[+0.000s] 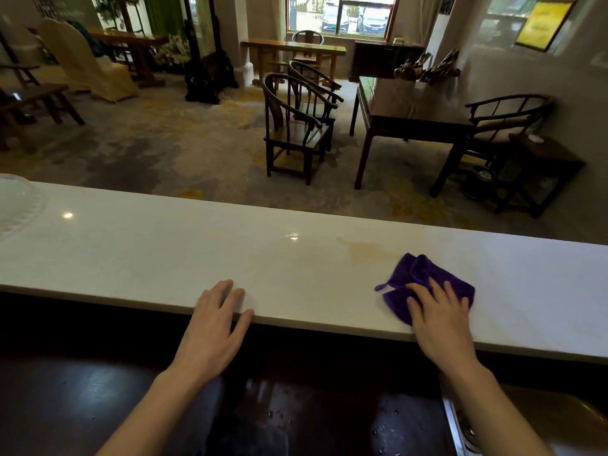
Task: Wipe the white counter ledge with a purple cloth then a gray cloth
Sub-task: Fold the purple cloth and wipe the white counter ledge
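A long white counter ledge [164,251] runs across the view from left to right. A crumpled purple cloth [418,274] lies on it at the right. My right hand [439,319] presses flat on the cloth's near part, fingers spread. A faint brownish stain [365,251] marks the ledge just left of and beyond the cloth. My left hand [215,324] rests on the ledge's near edge at the middle, fingers apart, holding nothing. No gray cloth is in view.
A clear glass dish [16,205] sits on the ledge at the far left. Below the ledge lies a dark wet lower counter [296,416], with a metal sink edge [460,429] at the bottom right. Beyond the ledge stand wooden chairs [296,126] and a dark table [411,110].
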`<state>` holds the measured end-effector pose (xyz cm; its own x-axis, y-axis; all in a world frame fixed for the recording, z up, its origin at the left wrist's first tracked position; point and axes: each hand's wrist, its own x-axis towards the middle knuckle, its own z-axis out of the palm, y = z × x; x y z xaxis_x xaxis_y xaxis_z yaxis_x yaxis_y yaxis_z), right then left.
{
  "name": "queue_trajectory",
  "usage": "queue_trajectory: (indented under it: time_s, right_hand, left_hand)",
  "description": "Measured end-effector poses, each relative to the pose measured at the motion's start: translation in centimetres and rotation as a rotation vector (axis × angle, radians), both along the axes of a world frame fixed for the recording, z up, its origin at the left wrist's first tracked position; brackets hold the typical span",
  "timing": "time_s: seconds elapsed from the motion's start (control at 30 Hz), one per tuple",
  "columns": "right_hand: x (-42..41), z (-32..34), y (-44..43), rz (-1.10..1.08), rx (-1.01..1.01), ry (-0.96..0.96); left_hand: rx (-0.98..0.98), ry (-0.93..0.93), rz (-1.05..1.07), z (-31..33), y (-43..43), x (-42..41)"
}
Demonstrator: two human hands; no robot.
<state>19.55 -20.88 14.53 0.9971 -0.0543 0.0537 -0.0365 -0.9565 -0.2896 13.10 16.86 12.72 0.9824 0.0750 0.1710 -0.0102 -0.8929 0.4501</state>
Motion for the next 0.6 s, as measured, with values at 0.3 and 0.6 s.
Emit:
queue_trajectory:
  time_s: [0.3, 0.6]
  right_hand:
    - [5.2, 1.4, 2.1, -0.076, 0.069, 0.13]
    - [9.3, 1.5, 9.9, 0.016, 0.063, 0.146]
  left_hand:
    - [0.022, -0.006, -0.009, -0.2, 0.2, 0.1]
    - [0.058, -0.013, -0.02, -0.3, 0.1, 0.0]
